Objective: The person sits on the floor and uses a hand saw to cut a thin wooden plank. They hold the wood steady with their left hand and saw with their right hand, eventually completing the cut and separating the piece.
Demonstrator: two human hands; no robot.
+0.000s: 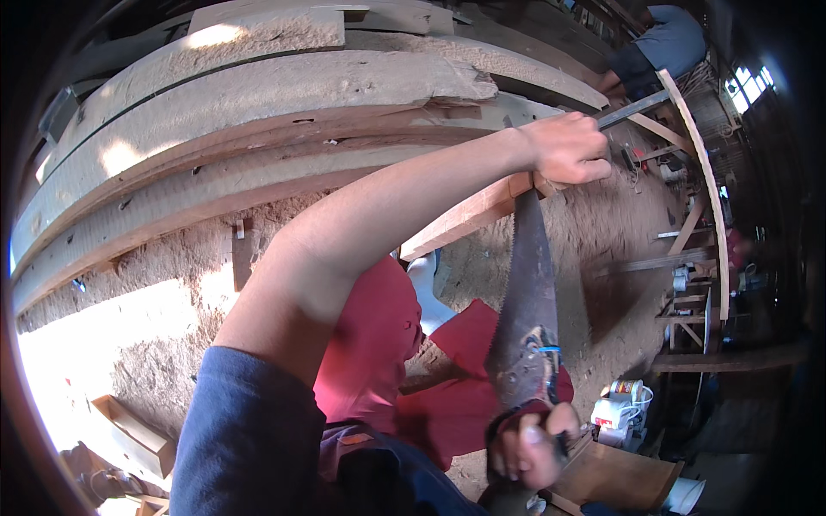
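Note:
My right hand (pixel 529 449) is wrapped round the handle of a handsaw (pixel 527 275), low in the view. The dark, worn blade points away from me, its toothed edge to the left, and passes beneath my left forearm. It meets a squared wooden beam (pixel 469 219) close to the beam's far right end. My left hand (pixel 568 148) is closed over that end, just right of the blade, its fingers curled down and partly hidden. How deep the blade sits in the wood is hidden by my arm. My leg in red trousers (pixel 370 331) is below the beam.
Long thick timbers (pixel 284 90) lie stacked across the far left. Sawdust covers the ground (pixel 619 224). A grey bar (pixel 637 110) extends right from beside my left hand. A white power tool (pixel 615 413) sits lower right, a wooden box (pixel 129 434) lower left. Another person (pixel 667 43) bends at the far right.

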